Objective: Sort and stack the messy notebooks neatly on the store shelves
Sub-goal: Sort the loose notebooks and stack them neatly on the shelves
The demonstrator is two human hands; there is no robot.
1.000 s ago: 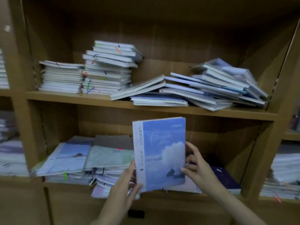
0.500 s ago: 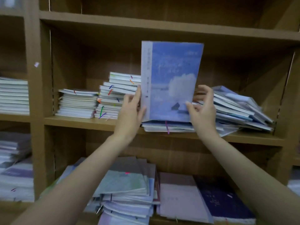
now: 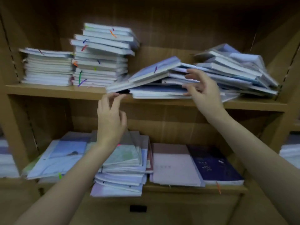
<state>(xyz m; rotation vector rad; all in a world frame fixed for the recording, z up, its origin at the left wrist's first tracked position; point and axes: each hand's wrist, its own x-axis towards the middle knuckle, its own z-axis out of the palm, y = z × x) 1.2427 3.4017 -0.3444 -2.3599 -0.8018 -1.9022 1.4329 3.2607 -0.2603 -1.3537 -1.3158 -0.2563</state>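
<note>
Fingers (image 3: 191, 73) of right hand (image 3: 205, 93) touch slumped, splayed notebooks (image 3: 162, 78)

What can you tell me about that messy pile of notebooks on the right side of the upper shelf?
The messy pile of notebooks lies on the right half of the upper shelf. The notebooks look like thin paper books with pale blue, white and lilac covers. They lie flat or tilted, fanned over each other, not squared up. One at the left end slants up like a ramp, with a small purple ribbon sticking out. The right hand reaches into the front of the pile, fingers spread. The picture is blurry, so cover details cannot be made out.
</note>
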